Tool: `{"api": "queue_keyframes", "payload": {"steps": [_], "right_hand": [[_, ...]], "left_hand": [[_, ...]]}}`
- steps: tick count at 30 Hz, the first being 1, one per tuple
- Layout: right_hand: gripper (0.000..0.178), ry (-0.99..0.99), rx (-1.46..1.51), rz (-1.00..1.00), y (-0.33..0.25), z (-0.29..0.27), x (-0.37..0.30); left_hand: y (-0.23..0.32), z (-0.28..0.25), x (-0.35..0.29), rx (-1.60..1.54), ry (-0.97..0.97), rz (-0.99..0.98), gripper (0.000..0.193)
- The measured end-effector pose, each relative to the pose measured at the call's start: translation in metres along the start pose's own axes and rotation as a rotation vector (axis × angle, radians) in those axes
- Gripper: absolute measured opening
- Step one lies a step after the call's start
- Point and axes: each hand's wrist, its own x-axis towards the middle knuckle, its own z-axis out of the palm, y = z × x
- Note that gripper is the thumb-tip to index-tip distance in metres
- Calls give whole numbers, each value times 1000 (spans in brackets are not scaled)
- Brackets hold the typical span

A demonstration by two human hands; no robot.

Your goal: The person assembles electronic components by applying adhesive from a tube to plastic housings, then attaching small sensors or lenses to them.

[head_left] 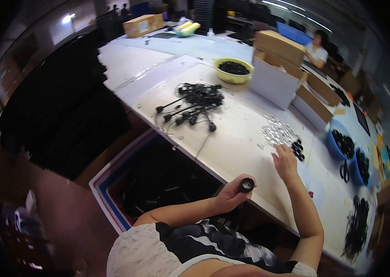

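My left hand [233,193] is closed around a black cylindrical part [246,185], its round end with a pale centre facing up, near the table's front edge. Over the white table [245,138], my right hand [285,161] reaches to the near edge of a scatter of small clear, shiny pieces [277,130]. Several small black round parts [298,150] lie right beside its fingers. Those fingertips are partly bent, and whether they pinch a piece is too small to make out. Farther left on the table is a tangled heap of black cables [199,99] with plug-like ends.
A yellow bowl [233,78] of black parts stands at the back, beside open cardboard boxes [278,81]. Blue bowls [340,141], black scissors [345,171] and a cable bundle [357,226] lie at right. A bin [107,184] sits below the table edge. A person [317,50] works beyond.
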Motion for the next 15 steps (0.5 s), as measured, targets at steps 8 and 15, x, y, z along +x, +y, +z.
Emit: {"api": "queue_keyframes", "payload": {"steps": [8,15], "right_hand": [[22,-123,-262,-2,33,47,35],[11,20,-278,-31,50,35,19]], "left_hand": [[31,-5,-22,146,98,28,27],[25,-6,-18,75,67,-294,57]]}}
